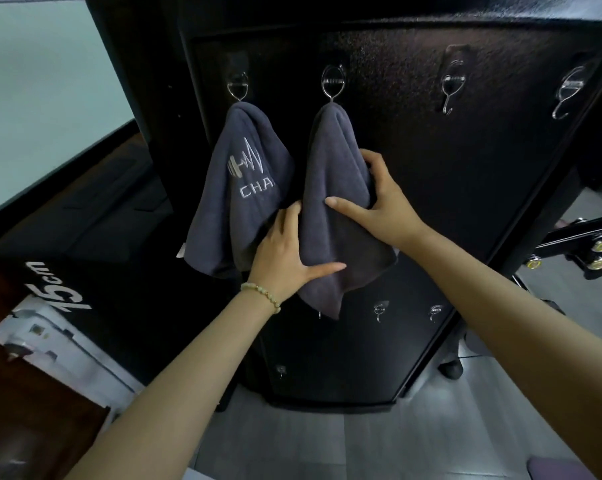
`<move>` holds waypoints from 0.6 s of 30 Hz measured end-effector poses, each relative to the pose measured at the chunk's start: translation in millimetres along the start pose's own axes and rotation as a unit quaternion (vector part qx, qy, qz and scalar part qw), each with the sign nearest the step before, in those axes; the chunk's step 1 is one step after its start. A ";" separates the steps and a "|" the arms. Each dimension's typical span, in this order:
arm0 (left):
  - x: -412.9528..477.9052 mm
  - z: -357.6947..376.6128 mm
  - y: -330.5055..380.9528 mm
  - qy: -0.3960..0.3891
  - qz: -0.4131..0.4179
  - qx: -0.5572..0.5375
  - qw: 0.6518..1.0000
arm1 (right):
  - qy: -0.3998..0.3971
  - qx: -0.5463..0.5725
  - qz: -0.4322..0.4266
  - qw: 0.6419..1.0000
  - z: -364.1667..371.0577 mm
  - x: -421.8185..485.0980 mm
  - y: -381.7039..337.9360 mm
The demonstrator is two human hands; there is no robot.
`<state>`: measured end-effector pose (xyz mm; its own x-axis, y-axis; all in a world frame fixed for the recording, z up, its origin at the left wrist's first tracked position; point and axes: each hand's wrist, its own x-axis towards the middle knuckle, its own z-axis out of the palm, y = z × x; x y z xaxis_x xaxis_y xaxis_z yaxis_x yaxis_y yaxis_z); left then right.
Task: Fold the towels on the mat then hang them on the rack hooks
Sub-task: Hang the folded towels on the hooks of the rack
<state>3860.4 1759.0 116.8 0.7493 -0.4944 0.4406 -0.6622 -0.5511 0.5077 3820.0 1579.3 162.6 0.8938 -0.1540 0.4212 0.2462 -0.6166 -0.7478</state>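
Head view: both hands on the plain towel (330,161), which hangs from the second hook (332,84).

The towel's long axis runs straight down the rack (448,209), just right of the logo towel (247,168). The left hand (285,254) pinches its lower left edge, thumb across the front. The right hand (379,199) sits higher and grips the right edge with curled fingers. The free hooks (452,88) lie to the right, nearer the right hand.

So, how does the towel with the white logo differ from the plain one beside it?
The logo towel shows white stitching; the plain towel shows none. No hand grips the logo towel, while the left hand and right hand both grip the plain towel. Both are dark grey and hang from hooks on the black rack.
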 end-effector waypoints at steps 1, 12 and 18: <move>0.1 2.9 -0.3 0.015 0.006 0.019 1.000 | 0.005 -0.007 -0.003 1.000 0.9 0.5 0.3; -20.5 24.2 -2.0 -0.009 -0.044 -0.075 0.996 | 0.004 -0.058 0.009 0.998 2.6 -14.0 5.0; -71.1 60.2 -18.1 0.066 -0.066 -0.043 0.995 | 0.017 -0.104 0.031 0.994 11.2 -35.2 24.5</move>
<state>3818.6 1763.7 31.7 0.8275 -0.3269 0.4565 -0.5599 -0.5422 0.6266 3798.7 1578.2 123.7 0.8904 -0.2211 0.3978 0.1046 -0.7512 -0.6518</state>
